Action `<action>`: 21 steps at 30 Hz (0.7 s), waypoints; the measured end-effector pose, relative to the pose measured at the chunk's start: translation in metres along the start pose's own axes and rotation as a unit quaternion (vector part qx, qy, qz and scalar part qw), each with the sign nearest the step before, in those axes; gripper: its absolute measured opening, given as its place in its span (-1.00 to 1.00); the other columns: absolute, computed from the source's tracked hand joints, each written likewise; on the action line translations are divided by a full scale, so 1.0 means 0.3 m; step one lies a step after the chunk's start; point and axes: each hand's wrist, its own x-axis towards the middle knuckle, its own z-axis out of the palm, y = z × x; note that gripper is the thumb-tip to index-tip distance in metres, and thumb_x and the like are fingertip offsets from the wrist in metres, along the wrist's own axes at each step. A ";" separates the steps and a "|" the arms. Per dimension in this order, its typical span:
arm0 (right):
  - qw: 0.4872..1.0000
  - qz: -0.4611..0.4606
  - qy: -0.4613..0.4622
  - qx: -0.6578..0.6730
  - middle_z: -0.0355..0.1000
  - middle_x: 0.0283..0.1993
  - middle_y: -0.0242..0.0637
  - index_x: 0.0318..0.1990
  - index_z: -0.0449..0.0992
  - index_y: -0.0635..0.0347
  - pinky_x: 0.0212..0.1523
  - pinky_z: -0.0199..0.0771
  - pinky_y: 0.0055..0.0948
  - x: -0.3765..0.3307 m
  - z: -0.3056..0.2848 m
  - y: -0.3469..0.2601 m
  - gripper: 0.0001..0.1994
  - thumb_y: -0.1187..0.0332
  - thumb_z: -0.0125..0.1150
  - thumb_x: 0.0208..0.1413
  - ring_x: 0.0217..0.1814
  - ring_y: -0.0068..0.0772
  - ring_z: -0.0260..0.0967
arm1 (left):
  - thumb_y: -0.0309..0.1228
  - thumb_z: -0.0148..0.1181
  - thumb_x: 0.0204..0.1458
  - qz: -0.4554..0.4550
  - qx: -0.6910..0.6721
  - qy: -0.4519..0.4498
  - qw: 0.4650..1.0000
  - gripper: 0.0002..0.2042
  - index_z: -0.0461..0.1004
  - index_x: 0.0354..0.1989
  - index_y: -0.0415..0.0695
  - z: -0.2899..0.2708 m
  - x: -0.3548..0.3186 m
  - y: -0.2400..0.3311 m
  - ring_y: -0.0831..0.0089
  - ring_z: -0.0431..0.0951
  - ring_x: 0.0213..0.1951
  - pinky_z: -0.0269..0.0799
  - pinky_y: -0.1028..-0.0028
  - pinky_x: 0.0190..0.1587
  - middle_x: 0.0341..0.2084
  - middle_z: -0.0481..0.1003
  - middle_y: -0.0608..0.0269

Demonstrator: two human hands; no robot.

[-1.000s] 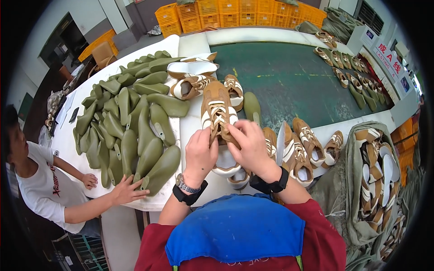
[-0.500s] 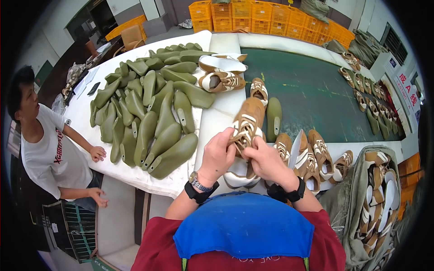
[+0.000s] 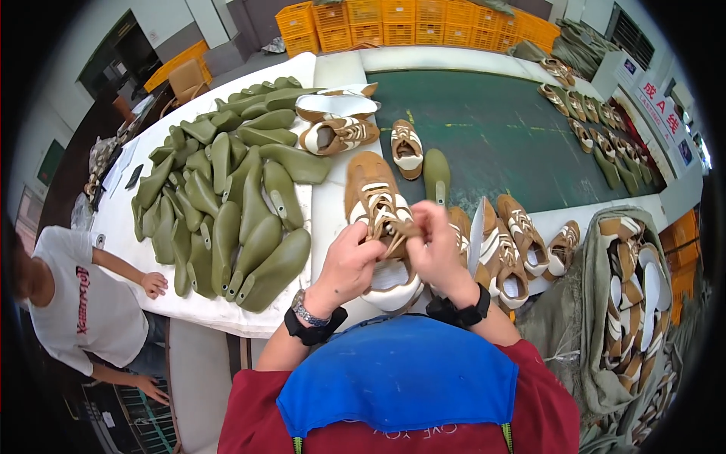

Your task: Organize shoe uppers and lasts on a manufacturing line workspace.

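A brown and white sneaker [image 3: 369, 180] stands in front of me on the white table edge, toe pointing away, its heel opening nearest my body. Over its tongue, my left hand [image 3: 346, 263] is closed in a pinch on the brown shoelace [image 3: 395, 236]. My right hand [image 3: 439, 246] pinches the same lace from the other side, fingers curled, and loose loops show between the two hands. Just beyond lie another sneaker [image 3: 407, 149] and a single green shoe last [image 3: 436, 178] on the green belt.
Many green shoe lasts [image 3: 219, 189] are heaped on the white-covered table at left. More sneakers [image 3: 522, 234] line the belt's near edge, and a cloth-lined bin [image 3: 631, 303] of shoes stands at right. A co-worker [image 3: 91, 299] is at far left; orange crates [image 3: 397, 21] line the back.
The sneaker has come down from a tilted, lifted pose to rest flatter. My hands have moved from gripping near its collar to pulling the lace between them. The view has shifted right.
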 end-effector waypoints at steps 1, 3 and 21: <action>0.998 0.047 0.034 0.020 0.26 -0.43 -0.29 -0.07 0.24 0.21 -0.53 0.26 -0.53 0.020 -0.011 0.031 -0.62 0.65 -0.04 -0.14 -0.54 -0.50 0.23 | -0.69 0.01 -0.19 0.006 -0.024 -0.017 1.000 -0.86 0.45 -0.49 -0.17 -0.005 -0.004 0.005 0.17 0.31 -0.46 0.23 0.31 -0.44 -0.53 0.25 0.12; 0.988 0.089 0.044 0.122 0.26 -0.42 -0.32 -0.09 0.24 0.22 -0.53 0.26 -0.57 0.032 -0.034 0.069 -0.64 0.64 -0.03 -0.14 -0.53 -0.51 0.23 | -0.72 0.00 -0.20 -0.002 -0.041 -0.030 0.999 -0.85 0.44 -0.53 -0.19 -0.001 -0.019 0.026 0.19 0.32 -0.47 0.25 0.35 -0.44 -0.54 0.25 0.12; 0.877 0.329 -0.266 0.229 0.34 -0.49 -0.52 -0.18 0.42 0.21 -0.65 0.19 -0.77 0.298 -0.344 0.159 -0.75 0.21 0.06 0.17 -0.66 -0.79 0.15 | -0.69 0.12 -0.14 -0.023 -0.093 -0.087 0.992 -0.42 0.16 0.14 -0.16 -0.101 0.098 -0.104 0.33 0.51 -0.31 0.40 0.45 -0.14 -0.35 0.49 0.10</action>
